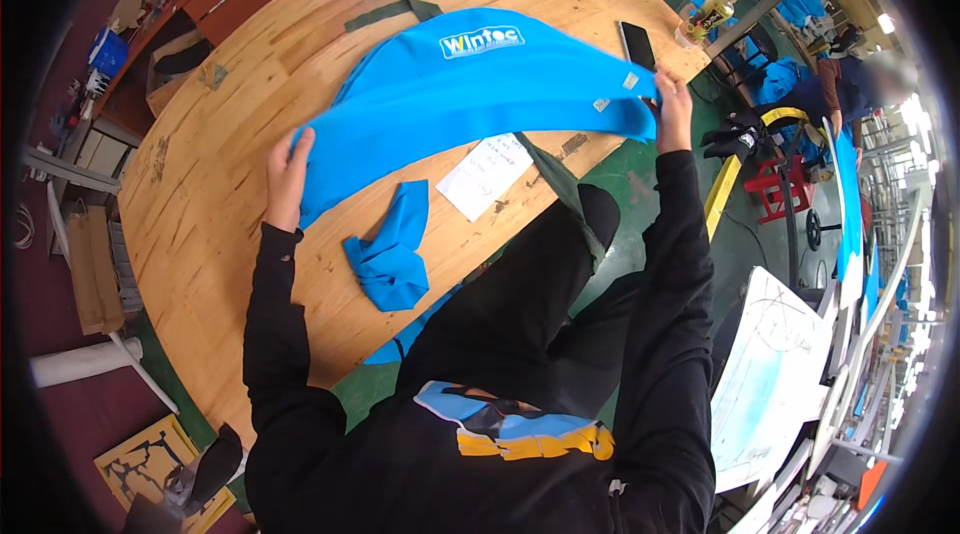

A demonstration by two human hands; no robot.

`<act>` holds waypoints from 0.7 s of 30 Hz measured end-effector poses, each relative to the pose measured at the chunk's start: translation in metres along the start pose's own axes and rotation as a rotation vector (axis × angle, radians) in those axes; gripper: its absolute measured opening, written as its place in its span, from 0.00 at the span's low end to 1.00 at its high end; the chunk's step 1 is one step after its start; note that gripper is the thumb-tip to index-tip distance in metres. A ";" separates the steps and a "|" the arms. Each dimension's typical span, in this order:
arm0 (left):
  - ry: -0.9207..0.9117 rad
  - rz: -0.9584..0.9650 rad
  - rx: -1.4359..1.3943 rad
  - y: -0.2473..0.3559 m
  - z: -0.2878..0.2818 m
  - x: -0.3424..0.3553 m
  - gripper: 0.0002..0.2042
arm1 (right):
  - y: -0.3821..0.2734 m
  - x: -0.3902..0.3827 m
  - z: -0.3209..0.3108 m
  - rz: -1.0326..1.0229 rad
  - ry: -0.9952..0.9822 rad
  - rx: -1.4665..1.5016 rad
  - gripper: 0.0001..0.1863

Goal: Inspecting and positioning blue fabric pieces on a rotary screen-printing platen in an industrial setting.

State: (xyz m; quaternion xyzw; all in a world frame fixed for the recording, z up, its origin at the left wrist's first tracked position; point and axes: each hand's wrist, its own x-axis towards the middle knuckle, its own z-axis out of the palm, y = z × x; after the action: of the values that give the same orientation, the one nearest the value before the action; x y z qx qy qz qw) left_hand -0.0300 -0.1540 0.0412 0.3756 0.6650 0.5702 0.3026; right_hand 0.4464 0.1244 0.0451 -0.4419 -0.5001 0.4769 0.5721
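Note:
A wide blue fabric panel (420, 99) with a white printed patch is stretched between my two hands above the wooden table. My left hand (288, 179) is closed on its left end, with the thumb over the edge. At the other end my right hand (673, 112) pinches the corner, near two small pale tags (630, 81). Under the panel's near edge lies a white sheet of paper (483, 179) with handwriting. A crumpled blue fabric piece (390, 264) rests nearer to me. One dark green strap (565, 184) hangs over the table edge toward my leg.
The round-edged wooden table (200, 224) carries another green strap (395, 14) beyond the panel. A phone (636, 44) and a bottle (708, 19) stand near its right rim. A red stool (778, 189), a yellow bar and another person (850, 84) are off to the right.

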 end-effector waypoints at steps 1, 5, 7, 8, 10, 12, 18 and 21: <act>-0.016 -0.009 0.171 -0.007 0.002 -0.001 0.18 | 0.018 0.003 -0.011 -0.057 0.018 -0.171 0.11; 0.015 0.220 0.238 -0.020 0.004 -0.004 0.14 | 0.031 -0.003 -0.024 -0.189 0.022 -0.479 0.11; 0.033 0.255 0.220 -0.024 0.002 -0.004 0.13 | 0.026 -0.003 -0.025 -0.183 0.012 -0.440 0.11; 0.065 0.293 0.199 -0.028 -0.003 -0.006 0.13 | 0.019 -0.006 -0.019 -0.147 0.019 -0.431 0.10; 0.073 0.292 0.210 -0.034 -0.008 -0.007 0.13 | 0.013 -0.009 -0.020 -0.146 0.020 -0.450 0.10; 0.084 0.299 0.219 -0.039 -0.010 -0.008 0.13 | 0.027 -0.011 -0.029 -0.262 0.038 -0.597 0.11; 0.105 0.320 0.482 -0.051 -0.019 -0.019 0.15 | 0.027 -0.035 -0.016 -0.552 0.254 -1.101 0.12; 0.094 0.256 0.346 -0.059 -0.020 -0.022 0.15 | 0.000 -0.046 0.035 -0.760 0.231 -1.039 0.12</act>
State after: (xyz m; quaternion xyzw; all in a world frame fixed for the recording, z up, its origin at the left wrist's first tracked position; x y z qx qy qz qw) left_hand -0.0443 -0.1869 -0.0145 0.4764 0.7132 0.4982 0.1276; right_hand 0.4098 0.0800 0.0418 -0.5016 -0.7220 -0.1131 0.4629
